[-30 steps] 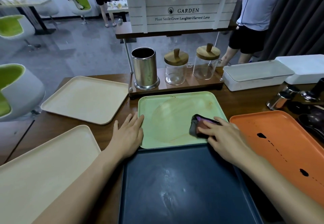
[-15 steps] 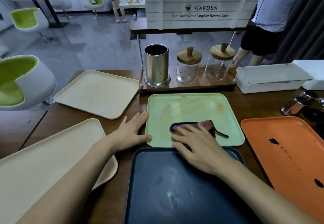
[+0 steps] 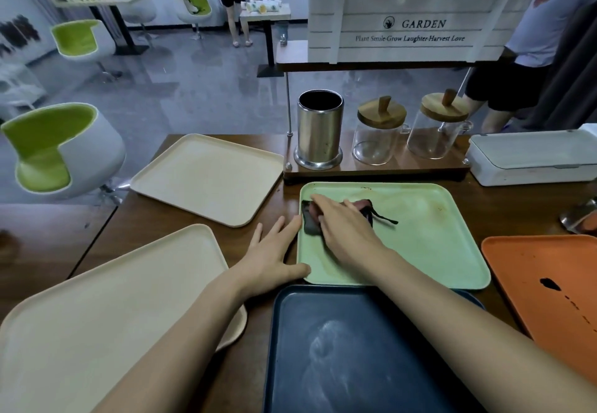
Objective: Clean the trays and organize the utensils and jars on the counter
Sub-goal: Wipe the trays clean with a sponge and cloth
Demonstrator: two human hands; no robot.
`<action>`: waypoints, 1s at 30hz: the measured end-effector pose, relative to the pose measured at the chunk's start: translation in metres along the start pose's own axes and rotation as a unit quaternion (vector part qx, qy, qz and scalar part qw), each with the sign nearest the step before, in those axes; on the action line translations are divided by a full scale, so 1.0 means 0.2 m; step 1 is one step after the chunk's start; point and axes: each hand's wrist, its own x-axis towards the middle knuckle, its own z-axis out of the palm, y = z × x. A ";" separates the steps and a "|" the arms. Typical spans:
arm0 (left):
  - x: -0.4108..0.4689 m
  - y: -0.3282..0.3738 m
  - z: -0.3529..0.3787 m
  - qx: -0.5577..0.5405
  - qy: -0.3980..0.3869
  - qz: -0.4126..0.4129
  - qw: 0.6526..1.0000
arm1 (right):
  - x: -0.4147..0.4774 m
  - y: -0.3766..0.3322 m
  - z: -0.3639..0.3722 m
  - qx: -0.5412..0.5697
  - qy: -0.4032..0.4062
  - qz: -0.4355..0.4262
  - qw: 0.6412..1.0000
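Head view of the worktop (image 3: 161, 218). The left hand (image 3: 271, 251) lay flat with straight fingers on the wood, its fingertips against the left rim of the green tray (image 3: 436, 244) and its thumb touching the tray's near-left corner; it held nothing. The right hand (image 3: 345, 231) rested inside the same tray near its far-left corner, fingers extended and pressing down on a dark cloth (image 3: 308, 223), which showed on both sides of the hand, with a thin strand trailing to the right. Brownish smears marked the tray's right half. A dark blue tray (image 3: 339, 348) bearing a pale smudge sat just in front of the green tray, its far edge touching or nearly touching it. An orange tray (image 3: 549, 267) with dark spots lay to the right, apart from the green one. Two beige trays occupied the left side, the far beige tray (image 3: 206, 176) and the near beige tray (image 3: 97, 299). Behind the green tray, a wooden stand (image 3: 374, 170) carried, from left to right, a metal canister (image 3: 318, 131), the left jar (image 3: 376, 141) and the right jar (image 3: 433, 134), both of clear glass, upright, with wooden lids on. A white box (image 3: 533, 157) stood just to the right of the stand.
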 end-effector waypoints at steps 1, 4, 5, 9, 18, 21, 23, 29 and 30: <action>0.00 0.00 0.00 -0.003 0.003 0.000 1.000 | 0.05 0.00 0.02 0.009 0.024 0.016 1.000; 0.00 0.01 0.00 -0.013 0.006 -0.002 1.000 | 0.19 0.01 0.08 0.021 0.087 0.040 0.995; 0.00 0.02 0.00 -0.015 0.006 -0.002 1.000 | 0.22 0.01 0.09 0.020 0.094 0.043 0.994; 0.02 0.01 0.01 0.003 0.031 -0.006 0.999 | 0.20 0.02 0.07 -0.007 0.074 0.013 0.997; 0.07 -0.03 0.04 0.129 0.028 -0.004 0.991 | 0.17 0.08 0.08 -0.106 0.103 0.012 0.989; 0.07 -0.02 0.04 0.149 0.015 -0.015 0.989 | 0.13 0.18 0.02 -0.122 0.100 0.029 0.987; 0.07 -0.02 0.04 0.159 0.010 -0.018 0.987 | 0.08 0.29 -0.02 -0.118 0.097 0.047 0.987; 0.08 -0.03 0.04 0.168 0.003 -0.020 0.986 | -0.09 0.64 -0.16 -0.132 0.115 0.116 0.978; 0.08 -0.03 0.04 0.168 0.004 -0.019 0.986 | -0.10 0.67 -0.17 -0.131 0.117 0.124 0.977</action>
